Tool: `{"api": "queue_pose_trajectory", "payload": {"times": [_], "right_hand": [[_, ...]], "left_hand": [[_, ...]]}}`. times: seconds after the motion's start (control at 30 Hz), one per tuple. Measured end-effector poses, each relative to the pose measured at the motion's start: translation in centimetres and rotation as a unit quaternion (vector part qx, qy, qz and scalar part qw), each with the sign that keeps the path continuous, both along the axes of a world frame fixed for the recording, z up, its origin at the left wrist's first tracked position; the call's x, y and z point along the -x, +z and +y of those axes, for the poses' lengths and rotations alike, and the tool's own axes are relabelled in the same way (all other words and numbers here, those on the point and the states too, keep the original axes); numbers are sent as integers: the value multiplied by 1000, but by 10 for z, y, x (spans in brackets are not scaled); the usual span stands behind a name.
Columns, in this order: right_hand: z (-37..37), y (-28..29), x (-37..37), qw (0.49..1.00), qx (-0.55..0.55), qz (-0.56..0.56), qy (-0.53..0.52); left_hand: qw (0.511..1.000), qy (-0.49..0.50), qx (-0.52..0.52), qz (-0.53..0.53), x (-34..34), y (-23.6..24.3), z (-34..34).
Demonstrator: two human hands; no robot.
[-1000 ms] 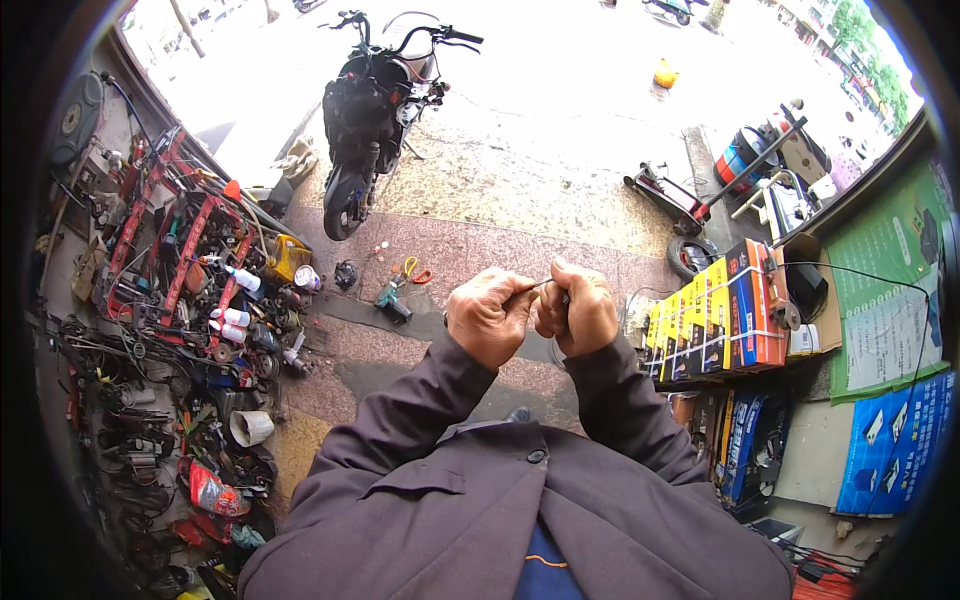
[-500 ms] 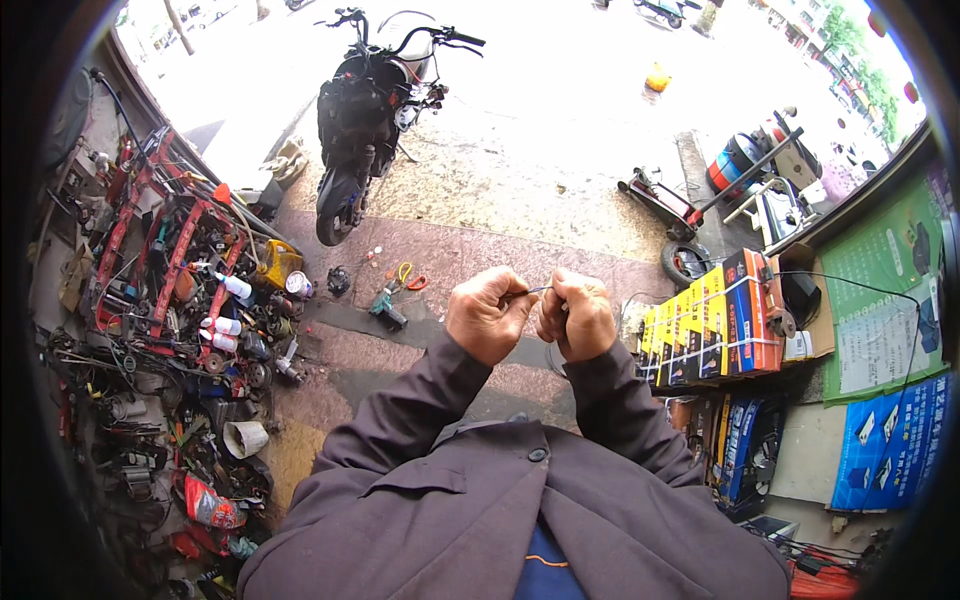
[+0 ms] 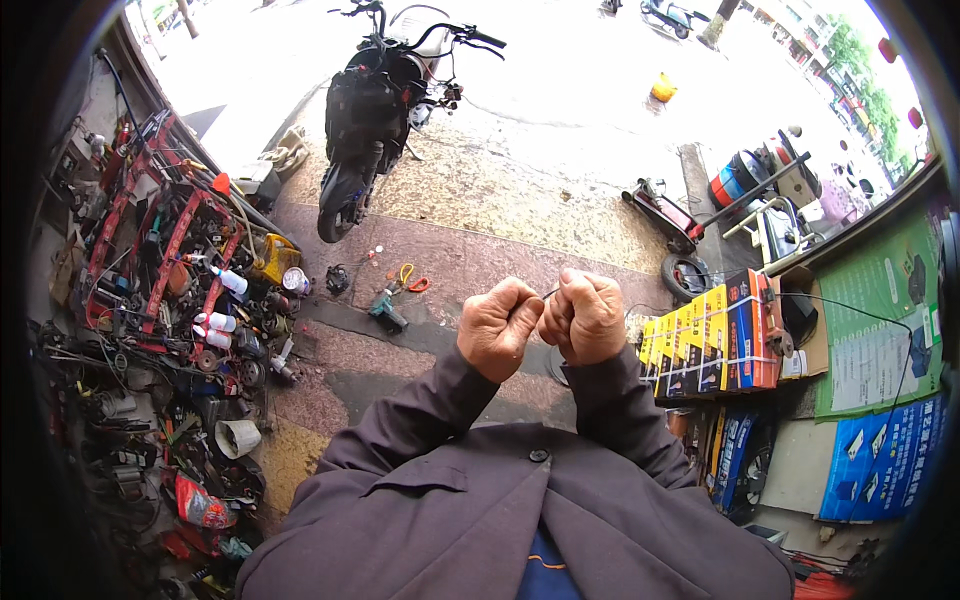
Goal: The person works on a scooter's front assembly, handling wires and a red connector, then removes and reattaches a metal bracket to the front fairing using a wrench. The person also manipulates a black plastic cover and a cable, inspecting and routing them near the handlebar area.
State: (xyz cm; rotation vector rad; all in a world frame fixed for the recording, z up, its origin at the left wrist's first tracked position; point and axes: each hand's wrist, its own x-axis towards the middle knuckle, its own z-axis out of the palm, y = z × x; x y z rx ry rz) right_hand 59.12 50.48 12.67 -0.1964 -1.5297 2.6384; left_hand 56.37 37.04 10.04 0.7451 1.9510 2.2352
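My left hand [image 3: 498,330] and my right hand [image 3: 584,318] are raised side by side in front of my chest, nearly touching. Fingers and thumbs on both are closed in a pinch. A short bit of thin dark wire [image 3: 549,294] shows in the narrow gap between them; the rest of it is hidden in the fingers. On the ground beyond my left hand lie scissors [image 3: 414,281] with yellow and orange handles. Beside them is a teal and black power tool [image 3: 386,308].
A motorcycle [image 3: 365,120] stands ahead. Piled tools and parts on a red metal rack [image 3: 170,265] fill the left side. To the right are strapped yellow and orange boxes [image 3: 705,335], a loose wheel [image 3: 686,277] and a red floor jack [image 3: 665,215].
Both hands have shifted slightly right and closer together, so less wire shows between them. The view has tilted slightly.
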Motion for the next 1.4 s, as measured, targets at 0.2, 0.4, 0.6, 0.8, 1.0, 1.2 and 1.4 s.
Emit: {"api": "queue_pose_trajectory", "payload": {"times": [0.2, 0.4, 0.6, 0.8, 1.0, 1.2, 1.4], "right_hand": [[-26, 1, 24, 999, -25, -2, 20], [-51, -5, 45, 996, -82, 7, 43], [-73, 0, 70, 991, -109, 54, 48], [-90, 5, 83, 993, -86, 33, 68], [-104, 5, 101, 990, -87, 28, 104], [-73, 23, 140, 997, 6, 44, 66], [-22, 42, 191, 994, 45, 97, 27]], "left_hand": [[999, 29, -14, -13, 17, -5, -27], [999, 44, 9, -1, 32, -7, -58], [996, 65, 9, 63, 59, 6, -78], [996, 81, -8, 37, 65, 7, -99], [993, 117, -1, 34, 72, -3, -112], [986, 165, 29, 5, 81, -22, -127], [974, 218, 65, 9, 100, -33, -133]]}}
